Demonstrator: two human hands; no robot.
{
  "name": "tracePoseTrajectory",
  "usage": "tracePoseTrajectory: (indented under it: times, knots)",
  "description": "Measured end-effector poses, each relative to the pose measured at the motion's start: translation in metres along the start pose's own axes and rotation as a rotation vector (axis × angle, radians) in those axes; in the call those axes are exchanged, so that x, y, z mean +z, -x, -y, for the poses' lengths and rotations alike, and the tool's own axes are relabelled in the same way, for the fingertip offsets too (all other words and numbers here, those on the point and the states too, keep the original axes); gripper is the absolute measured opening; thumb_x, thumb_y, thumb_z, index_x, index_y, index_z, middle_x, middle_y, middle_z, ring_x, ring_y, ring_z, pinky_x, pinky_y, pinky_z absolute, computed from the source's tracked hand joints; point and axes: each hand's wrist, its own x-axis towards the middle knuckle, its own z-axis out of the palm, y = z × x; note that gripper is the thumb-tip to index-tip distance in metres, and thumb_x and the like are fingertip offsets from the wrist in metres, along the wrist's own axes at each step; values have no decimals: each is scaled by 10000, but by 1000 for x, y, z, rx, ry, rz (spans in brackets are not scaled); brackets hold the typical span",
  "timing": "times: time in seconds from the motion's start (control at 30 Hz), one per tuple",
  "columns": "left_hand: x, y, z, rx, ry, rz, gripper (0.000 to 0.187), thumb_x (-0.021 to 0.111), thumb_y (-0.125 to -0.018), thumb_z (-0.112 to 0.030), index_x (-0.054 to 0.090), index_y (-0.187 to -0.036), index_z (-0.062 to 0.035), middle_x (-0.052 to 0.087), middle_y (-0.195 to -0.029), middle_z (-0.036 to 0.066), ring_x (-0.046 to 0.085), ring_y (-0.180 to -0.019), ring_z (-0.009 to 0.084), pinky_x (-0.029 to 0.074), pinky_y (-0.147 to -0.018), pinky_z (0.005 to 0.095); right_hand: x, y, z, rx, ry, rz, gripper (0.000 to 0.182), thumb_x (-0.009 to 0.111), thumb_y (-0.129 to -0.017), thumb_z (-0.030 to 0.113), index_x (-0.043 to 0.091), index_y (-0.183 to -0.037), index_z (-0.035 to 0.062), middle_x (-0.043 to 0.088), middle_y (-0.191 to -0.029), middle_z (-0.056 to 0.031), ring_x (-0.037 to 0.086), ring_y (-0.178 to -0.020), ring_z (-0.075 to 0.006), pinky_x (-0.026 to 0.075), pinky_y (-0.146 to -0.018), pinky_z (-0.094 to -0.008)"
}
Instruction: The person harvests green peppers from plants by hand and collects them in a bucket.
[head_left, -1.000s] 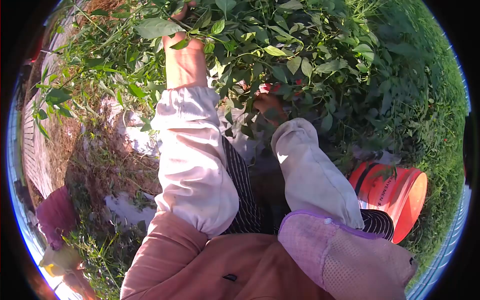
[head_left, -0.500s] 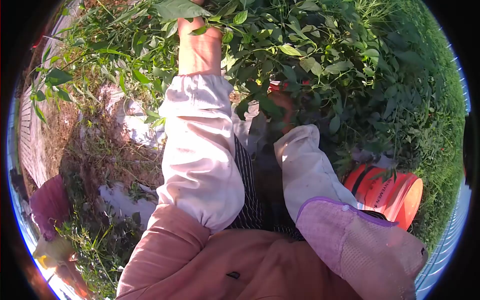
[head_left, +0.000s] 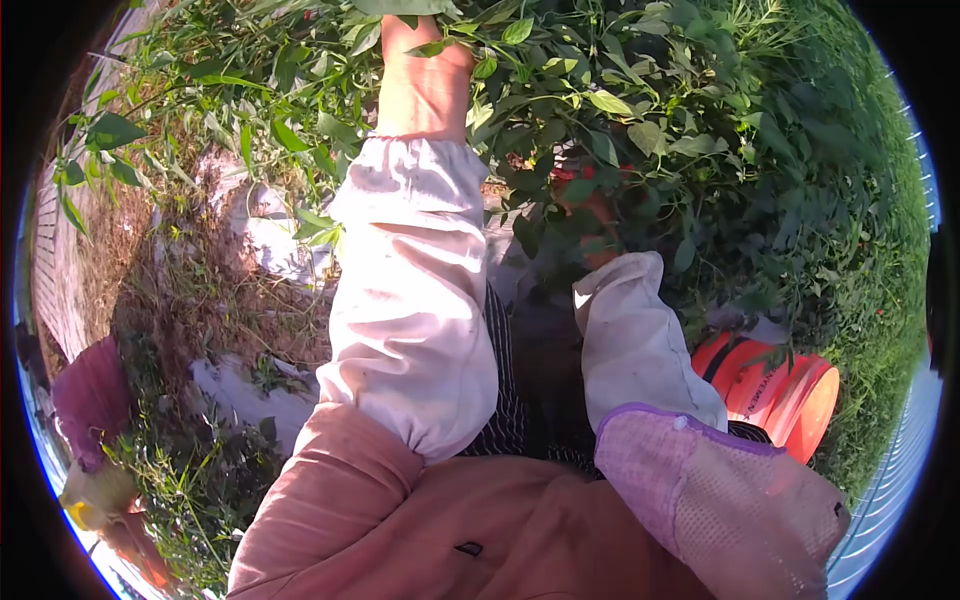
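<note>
My left arm, in a white sleeve cover (head_left: 410, 260), reaches straight up into the leafy green plants (head_left: 640, 100). Only the wrist of my left hand (head_left: 425, 90) shows; leaves and the top edge hide its fingers. Lower down to the right, my right hand (head_left: 598, 220) is in deep shadow among the leaves, its fingers hidden. Right by it is a patch of something red (head_left: 575, 185), partly covered by foliage and too dark to name. A second pale sleeve cover (head_left: 640, 330) runs over my right forearm.
An orange-red bucket (head_left: 765, 385) with dark lettering lies tipped beside my right arm. Purple mesh fabric (head_left: 650, 460) hangs over my right upper arm. Dry stems and whitish sheeting (head_left: 250, 395) cover the ground on the left. A purple object (head_left: 90, 390) is at the far left.
My left arm has shifted slightly right and down in the view. My right hand and forearm have also moved a little right, with the red patch beside the hand.
</note>
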Motion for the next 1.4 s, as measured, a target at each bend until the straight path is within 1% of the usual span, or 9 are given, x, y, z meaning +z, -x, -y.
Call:
tracePoseTrajectory:
  times: [0.2, 0.3, 0.53, 0.7, 0.8, 1.0, 1.1, 1.37, 1.4]
  knots:
    - [-1, 1, 0, 1, -13, -15, 201, 639, -841, -168, 611, -962, -10, 655, -936, 168, 636, -849, 297, 547, -786, 455, 22, 13, 38, -90, 287, 134, 356, 560, -891, 244, 629, -1101, -36, 643, -1090, -112, 627, -948, -190, 475, -853, -299]
    - [-1, 0, 1, 0, -18, -21, 197, 639, -841, -165, 612, -961, -11, 656, -932, 167, 638, -844, 296, 550, -781, 455, 10, -7, 27, -661, 614, 334, 371, 546, -892, 274, 643, -1038, -53, 654, -1040, -107, 624, -937, -198, 469, -843, -321]
    - [-3, -2, -2, -4, -28, -24, 186, 639, -842, -159, 615, -957, -14, 659, -923, 166, 642, -834, 294, 556, -767, 455, 3, 24, -19, -12, 706, -18, 384, 620, -830, 286, 616, -1081, -4, 624, -1044, -144, 615, -942, -280, 481, -846, -364]
    - [-5, 1, -1, 4, -16, -31, 178, 639, -843, -154, 616, -954, -16, 661, -916, 165, 646, -826, 293, 560, -757, 455, -10, 35, -19, 198, 1155, 182, 408, 661, -827, 331, 608, -1114, 46, 612, -1067, -126, 592, -972, -286, 478, -861, -386]
    - [-5, -1, 1, 0, -16, -25, 174, 639, -844, -151, 617, -952, -17, 662, -912, 164, 647, -821, 292, 562, -752, 455, -17, 13, 4, -58, 174, -321, 355, 708, -801, 237, 613, -1096, 64, 627, -1048, -60, 583, -967, -180, 447, -885, -371]
    - [-3, 1, -2, 10, -15, -26, 165, 638, -844, -146, 619, -948, -19, 664, -904, 163, 651, -812, 290, 568, -740, 455, -5, -10, 44, -441, -73, 207, 377, 737, -795, 345, 614, -1038, 84, 624, -1058, -85, 566, -1093, -179, 434, -947, -321]
    - [-5, 0, -4, 11, -25, -23, 160, 638, -845, -143, 620, -947, -21, 665, -899, 162, 653, -808, 289, 570, -734, 455, 50, -12, 105, 418, 606, -490, 371, 721, -803, 301, 616, -1073, 69, 590, -1108, -16, 557, -958, -178, 468, -859, -369]
    - [-3, 0, -3, 9, -44, -21, 148, 638, -846, -136, 623, -942, -24, 668, -889, 161, 658, -795, 287, 577, -719, 455, -30, -29, 17, 253, 277, -277, 224, 692, -786, 264, 628, -868, 67, 610, -770, -29, 512, -491, -144, 412, -447, -298]
    - [-3, -1, -4, 6, -45, -24, 147, 638, -846, -135, 623, -941, -24, 669, -887, 160, 659, -794, 287, 578, -717, 455, -21, -15, 33, 116, 529, -203, 290, 653, -828, 293, 611, -972, 45, 592, -966, -62, 544, -736, -172, 438, -663, -324]
